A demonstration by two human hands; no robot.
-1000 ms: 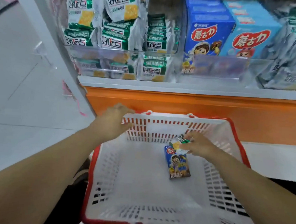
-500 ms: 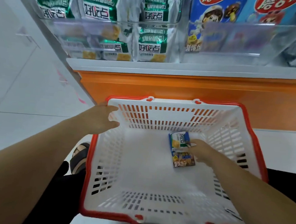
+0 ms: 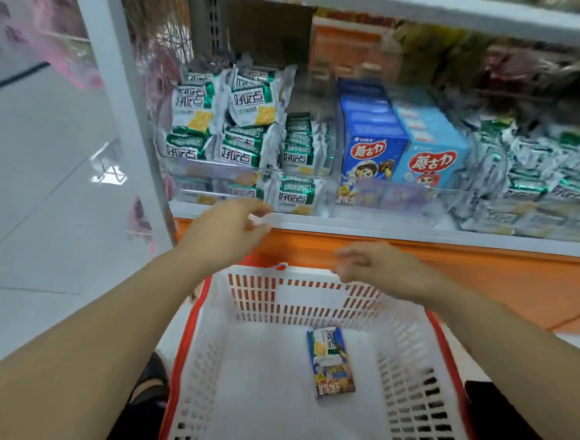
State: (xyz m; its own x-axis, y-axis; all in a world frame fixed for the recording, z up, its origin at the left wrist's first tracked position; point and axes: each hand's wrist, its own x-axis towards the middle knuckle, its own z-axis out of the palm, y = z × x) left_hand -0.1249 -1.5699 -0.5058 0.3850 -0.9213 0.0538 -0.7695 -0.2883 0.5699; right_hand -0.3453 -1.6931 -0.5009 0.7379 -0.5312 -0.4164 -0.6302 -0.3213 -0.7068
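A white shopping basket with a red rim (image 3: pixel 205 334) stands in front of me. On its floor lies a small blue snack box (image 3: pixel 336 377), and a green-and-white cracker packet (image 3: pixel 323 342) rests on the box's far end. My left hand (image 3: pixel 226 232) hovers above the basket's far left corner, by the shelf edge, fingers loosely curled and holding nothing. My right hand (image 3: pixel 378 269) hangs over the far rim of the basket, fingers also loosely curled and empty. Both hands are blurred.
The shelf (image 3: pixel 384 231) ahead carries green-and-white cracker packets (image 3: pixel 254 124), blue snack boxes (image 3: pixel 372 146), a lighter blue box (image 3: pixel 430 157) and silver packets (image 3: pixel 541 189) behind clear dividers. An orange base panel (image 3: pixel 483 278) runs below. Pale floor tiles (image 3: pixel 42 202) lie to the left.
My right hand let go of the cracker packet, now lying on the blue box, and rose above the far rim. My left hand left the basket corner and lifted toward the shelf.
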